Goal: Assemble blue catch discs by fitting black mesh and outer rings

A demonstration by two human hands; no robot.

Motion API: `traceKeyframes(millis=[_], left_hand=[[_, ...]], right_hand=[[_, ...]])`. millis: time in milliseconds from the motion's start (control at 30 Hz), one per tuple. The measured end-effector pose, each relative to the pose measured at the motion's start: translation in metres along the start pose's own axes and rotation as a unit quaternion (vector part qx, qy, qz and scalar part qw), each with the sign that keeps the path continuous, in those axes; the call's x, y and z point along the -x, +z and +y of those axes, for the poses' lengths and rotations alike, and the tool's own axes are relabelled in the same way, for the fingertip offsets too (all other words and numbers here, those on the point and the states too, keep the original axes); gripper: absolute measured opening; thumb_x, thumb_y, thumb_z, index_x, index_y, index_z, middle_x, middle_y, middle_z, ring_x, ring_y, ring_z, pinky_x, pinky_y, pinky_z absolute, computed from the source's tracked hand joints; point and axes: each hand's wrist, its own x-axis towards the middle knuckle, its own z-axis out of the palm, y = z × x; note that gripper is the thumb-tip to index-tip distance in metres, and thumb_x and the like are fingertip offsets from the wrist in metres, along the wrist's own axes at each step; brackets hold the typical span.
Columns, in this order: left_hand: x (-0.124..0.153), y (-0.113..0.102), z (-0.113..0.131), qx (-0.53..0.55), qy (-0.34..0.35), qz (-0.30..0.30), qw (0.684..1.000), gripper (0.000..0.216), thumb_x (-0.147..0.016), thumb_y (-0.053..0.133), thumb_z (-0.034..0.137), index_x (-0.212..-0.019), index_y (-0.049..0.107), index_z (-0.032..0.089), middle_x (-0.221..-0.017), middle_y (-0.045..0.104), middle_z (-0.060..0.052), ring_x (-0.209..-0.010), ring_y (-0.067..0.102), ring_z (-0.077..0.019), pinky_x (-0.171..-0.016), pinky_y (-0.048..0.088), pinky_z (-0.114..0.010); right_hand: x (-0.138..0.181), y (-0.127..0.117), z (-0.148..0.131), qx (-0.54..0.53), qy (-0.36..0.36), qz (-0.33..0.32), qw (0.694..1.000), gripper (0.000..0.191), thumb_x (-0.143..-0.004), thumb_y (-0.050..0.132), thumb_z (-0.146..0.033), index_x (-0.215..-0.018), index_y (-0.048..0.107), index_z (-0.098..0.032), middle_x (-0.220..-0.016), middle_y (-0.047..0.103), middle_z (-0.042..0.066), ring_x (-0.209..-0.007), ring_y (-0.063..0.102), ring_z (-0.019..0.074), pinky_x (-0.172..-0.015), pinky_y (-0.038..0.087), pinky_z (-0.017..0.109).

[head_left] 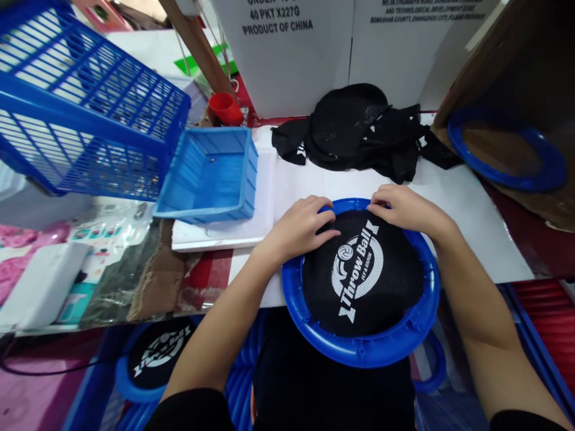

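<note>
A blue plastic ring point(294, 293) rests against the table's front edge and my lap. Inside it lies a round black mesh cloth point(399, 275) printed with white "Throw Ball" lettering; at the lower right a gap shows between cloth and ring. My left hand point(309, 224) grips the ring's far left rim with curled fingers, its thumb lying over the cloth. At the far right of the rim, my right hand point(395, 206) is closed, thumb and fingertips pinching the edge where cloth and ring meet. Exactly what sits between those fingertips is hidden.
Loose black mesh cloths point(350, 131) are piled behind the ring. A blue bin point(206, 173) stands left on a white foam slab point(224, 236), beside a tilted blue basket point(90, 114). Another blue ring point(507, 149) leans right. Below left is a ring with printed cloth point(157, 356).
</note>
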Motion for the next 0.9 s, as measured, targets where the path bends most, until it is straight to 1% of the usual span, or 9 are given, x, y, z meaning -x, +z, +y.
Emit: traceKeyframes(millis=[100,200,300,400,533,667,767,833,900], left_hand=[[0.000,0.001,0.003,-0.057,0.008,-0.023,0.998,0.039,-0.100,0.075,0.049,-0.120,0.069,0.017,-0.129,0.071,-0.016,-0.119,0.066,-0.0341,-0.102,0.053,-0.050],[-0.001,0.002,0.007,-0.100,0.035,-0.039,0.994,0.045,-0.100,0.073,0.057,-0.120,0.069,0.017,-0.129,0.071,-0.017,-0.117,0.066,-0.0343,-0.098,0.054,-0.047],[0.000,0.002,0.008,-0.129,0.078,-0.054,0.987,0.043,-0.103,0.068,0.058,-0.111,0.072,0.016,-0.127,0.071,-0.017,-0.116,0.067,-0.0334,-0.103,0.052,-0.049],[0.001,0.003,0.011,-0.133,0.074,-0.054,0.987,0.048,-0.101,0.069,0.060,-0.115,0.073,0.015,-0.131,0.070,-0.018,-0.119,0.066,-0.0340,-0.111,0.048,-0.053],[0.000,0.003,0.021,-0.160,0.020,-0.076,0.984,0.059,-0.097,0.069,0.068,-0.122,0.074,0.015,-0.137,0.066,-0.022,-0.117,0.064,-0.0375,-0.097,0.052,-0.050],[-0.001,-0.003,0.027,-0.150,-0.035,-0.088,0.984,0.048,-0.101,0.068,0.059,-0.118,0.075,0.014,-0.123,0.070,-0.020,-0.111,0.064,-0.0363,-0.091,0.051,-0.048],[0.000,-0.010,0.019,-0.001,-0.093,-0.084,0.992,0.020,-0.104,0.066,0.034,-0.105,0.074,0.016,-0.108,0.074,-0.012,-0.102,0.067,-0.0281,-0.090,0.053,-0.041],[0.002,-0.014,0.010,0.119,-0.131,-0.072,0.982,0.010,-0.101,0.066,0.023,-0.099,0.074,0.018,-0.099,0.076,-0.006,-0.094,0.069,-0.0226,-0.089,0.054,-0.036],[0.003,-0.016,0.004,0.199,-0.162,-0.050,0.965,0.008,-0.097,0.068,0.020,-0.094,0.075,0.020,-0.094,0.077,-0.003,-0.089,0.071,-0.0196,-0.087,0.055,-0.033]], right_hand=[[0.005,-0.006,0.000,0.008,-0.038,0.047,0.998,0.022,-0.103,0.063,-0.038,-0.090,0.075,-0.023,-0.092,0.070,0.006,-0.094,0.065,0.0260,-0.101,0.042,0.050],[0.002,0.000,-0.007,-0.015,-0.122,0.075,0.990,0.018,-0.102,0.067,-0.037,-0.099,0.080,-0.024,-0.130,0.070,0.013,-0.128,0.061,0.0347,-0.115,0.039,0.057],[-0.002,0.013,-0.012,-0.033,-0.170,-0.004,0.985,0.020,-0.097,0.076,-0.034,-0.115,0.083,-0.028,-0.166,0.051,0.012,-0.157,0.039,0.0430,-0.127,0.031,0.066],[-0.003,0.022,-0.011,-0.035,-0.156,-0.072,0.984,0.037,-0.093,0.081,-0.035,-0.131,0.079,-0.032,-0.178,0.036,0.010,-0.165,0.026,0.0469,-0.129,0.025,0.073],[-0.003,0.023,-0.011,-0.044,-0.153,-0.091,0.983,0.045,-0.090,0.085,-0.035,-0.134,0.077,-0.031,-0.172,0.045,0.012,-0.158,0.041,0.0438,-0.128,0.033,0.070],[-0.005,0.017,-0.012,-0.064,-0.150,-0.074,0.984,0.026,-0.088,0.085,-0.034,-0.110,0.078,-0.022,-0.153,0.062,0.017,-0.139,0.059,0.0393,-0.117,0.048,0.059],[-0.007,0.013,-0.010,-0.119,-0.145,-0.048,0.981,0.012,-0.094,0.077,-0.033,-0.094,0.071,-0.023,-0.131,0.073,0.011,-0.122,0.067,0.0324,-0.106,0.053,0.047],[-0.008,0.012,-0.008,-0.157,-0.148,-0.041,0.976,0.016,-0.098,0.073,-0.035,-0.089,0.068,-0.024,-0.112,0.077,0.008,-0.111,0.070,0.0291,-0.099,0.053,0.042],[-0.009,0.012,-0.005,-0.186,-0.150,-0.042,0.970,0.020,-0.098,0.072,-0.039,-0.087,0.067,-0.024,-0.105,0.077,0.007,-0.106,0.070,0.0279,-0.097,0.052,0.040]])
